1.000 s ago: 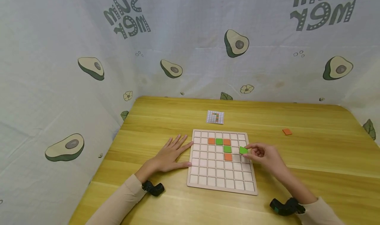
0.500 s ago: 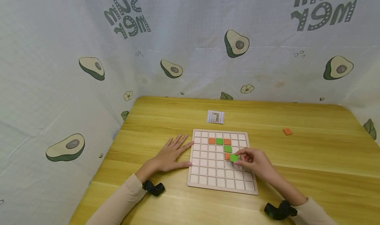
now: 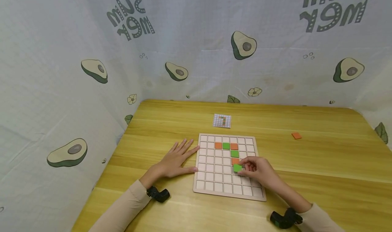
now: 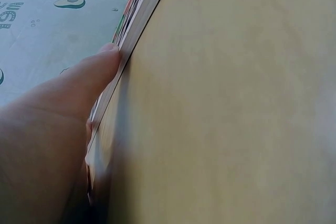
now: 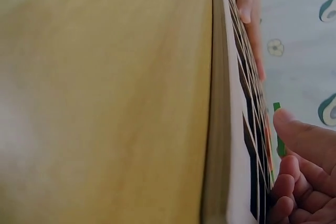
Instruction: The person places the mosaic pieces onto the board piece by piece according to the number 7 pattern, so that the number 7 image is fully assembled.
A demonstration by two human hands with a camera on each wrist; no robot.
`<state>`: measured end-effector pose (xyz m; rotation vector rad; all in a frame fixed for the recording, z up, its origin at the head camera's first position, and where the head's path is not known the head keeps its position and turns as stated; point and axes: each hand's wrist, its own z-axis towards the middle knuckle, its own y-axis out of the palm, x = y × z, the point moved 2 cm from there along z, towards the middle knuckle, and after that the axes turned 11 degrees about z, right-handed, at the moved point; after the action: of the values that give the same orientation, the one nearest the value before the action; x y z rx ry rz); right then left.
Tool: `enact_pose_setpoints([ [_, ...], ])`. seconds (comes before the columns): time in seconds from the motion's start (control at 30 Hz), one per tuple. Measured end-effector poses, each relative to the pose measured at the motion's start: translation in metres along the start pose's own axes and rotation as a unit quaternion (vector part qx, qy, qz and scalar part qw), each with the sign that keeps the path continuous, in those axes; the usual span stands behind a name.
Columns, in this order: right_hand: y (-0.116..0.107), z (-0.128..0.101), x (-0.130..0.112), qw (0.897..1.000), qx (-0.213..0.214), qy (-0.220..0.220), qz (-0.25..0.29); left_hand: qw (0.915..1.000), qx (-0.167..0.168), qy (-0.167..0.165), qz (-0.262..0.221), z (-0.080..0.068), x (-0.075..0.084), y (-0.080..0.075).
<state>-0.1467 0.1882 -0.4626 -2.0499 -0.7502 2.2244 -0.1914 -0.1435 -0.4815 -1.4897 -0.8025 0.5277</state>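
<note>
A square wooden grid board [image 3: 211, 188] lies on the table, with orange and green tiles set in some cells. My right hand [image 3: 260, 170] pinches a green square tile [image 3: 237, 168] between thumb and fingers, just below the lowest orange tile [image 3: 234, 161] in the column. The right wrist view shows this green tile [image 5: 279, 129] edge-on, above the board's surface. My left hand [image 3: 176, 162] lies spread on the table at the board's left side, thumb and index fingertips at its edge. In the left wrist view the left thumb [image 4: 79, 85] touches the board's rim.
A small printed card [image 3: 222, 120] with a coloured grid pattern lies behind the board. One loose orange tile [image 3: 296, 135] sits on the table [image 3: 330, 150] at the right. A curtain [image 3: 202, 28] printed with avocados hangs behind and at the left.
My right hand has moved left and toward me over the board, carrying the green tile from the right edge to below the orange tile. The left hand has stayed in place.
</note>
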Motion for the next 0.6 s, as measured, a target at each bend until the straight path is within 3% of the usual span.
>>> enact_pose_setpoints([
  [0.6,0.0053,-0.0013,-0.0056,1.0,-0.004,-0.014,0.001,1.0,0.008,0.004,-0.004,-0.0016,0.0003,-0.0002],
])
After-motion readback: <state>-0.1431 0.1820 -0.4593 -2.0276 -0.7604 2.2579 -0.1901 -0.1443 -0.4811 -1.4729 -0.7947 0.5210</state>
